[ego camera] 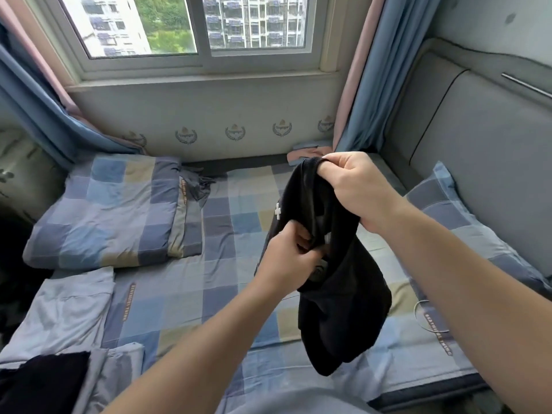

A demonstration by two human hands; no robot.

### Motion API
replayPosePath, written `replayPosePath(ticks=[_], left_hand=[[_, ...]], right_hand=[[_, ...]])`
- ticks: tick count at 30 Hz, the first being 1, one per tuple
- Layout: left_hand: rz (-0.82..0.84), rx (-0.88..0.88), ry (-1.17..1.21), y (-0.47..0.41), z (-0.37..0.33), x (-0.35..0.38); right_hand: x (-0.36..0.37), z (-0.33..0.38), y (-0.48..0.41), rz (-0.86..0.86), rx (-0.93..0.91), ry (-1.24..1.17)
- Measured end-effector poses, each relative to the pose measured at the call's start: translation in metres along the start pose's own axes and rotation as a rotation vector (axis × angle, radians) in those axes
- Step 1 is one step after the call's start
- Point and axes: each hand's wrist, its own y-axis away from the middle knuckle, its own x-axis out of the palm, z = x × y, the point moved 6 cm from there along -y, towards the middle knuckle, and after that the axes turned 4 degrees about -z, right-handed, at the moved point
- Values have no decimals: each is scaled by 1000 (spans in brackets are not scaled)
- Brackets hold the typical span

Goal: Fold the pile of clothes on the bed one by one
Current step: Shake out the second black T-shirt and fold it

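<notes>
A black garment (343,312) with a small white cross mark hangs in the air above the checked bed (191,294). My right hand (355,189) grips its top edge, held higher and farther away. My left hand (291,258) pinches the cloth lower down, nearer to me. The garment's loose lower part droops toward the sheet. At the lower left lie light blue clothes (62,309) and a dark garment (44,380), partly cut off by the frame edge.
A folded checked quilt (110,213) lies at the far left of the bed. A checked pillow (466,222) leans at the grey headboard (484,138) on the right. Blue and pink curtains (358,100) hang beside the window. A white cable (421,315) lies on the sheet.
</notes>
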Motion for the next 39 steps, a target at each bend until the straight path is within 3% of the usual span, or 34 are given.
replayPosePath(ticks=[4,6,8,12,14,19,23,27,31,34,39], left_hand=[[121,-195,-239,-16,41,12],[129,-296,-73,-22,50,3],[35,-306,145,-29,43,-16],[-70,-245,379,-42,13,-44],[-50,-183,381,-49,-4,-50],[-16,10,163,-50,-46,-61],[-85,133,-2,-52,-54,-104],[-219,256,-420,-54,-41,-168],[-269,212,-655,-56,-12,-216],[-257,142,-657,-53,-6,-231],[-196,87,-642,-55,-3,-237]], right_hand=[[-30,-4,-5,-183,0,-27],[-57,-14,-5,-305,-7,65],[-80,-35,-3,-340,28,179],[-90,-99,12,-79,353,362],[-76,-111,24,21,360,449],[18,-78,35,145,-3,317],[51,-62,17,12,-91,409],[45,-41,-8,15,-148,347],[37,-24,-31,99,-141,274],[34,-13,-42,168,-148,223],[33,-4,-43,278,-228,488]])
